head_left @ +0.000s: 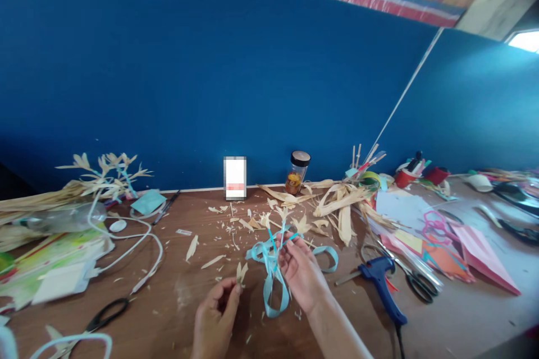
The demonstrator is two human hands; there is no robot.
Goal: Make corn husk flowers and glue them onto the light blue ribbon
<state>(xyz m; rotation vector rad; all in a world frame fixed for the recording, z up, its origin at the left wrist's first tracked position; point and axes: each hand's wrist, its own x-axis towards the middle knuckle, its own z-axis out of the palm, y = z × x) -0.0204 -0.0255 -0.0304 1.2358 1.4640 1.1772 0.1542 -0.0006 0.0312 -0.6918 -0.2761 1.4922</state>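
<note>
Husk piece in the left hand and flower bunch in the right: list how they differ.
Size: the husk piece is small; the flower bunch spreads much wider.
Colour: the husk piece is plain pale tan, while the flower bunch joins pale flower heads to light-blue stems.
Hold: the left hand pinches the husk piece; the right hand holds the flower bunch.
Shared: both show pale, pointed, petal-like parts.
</note>
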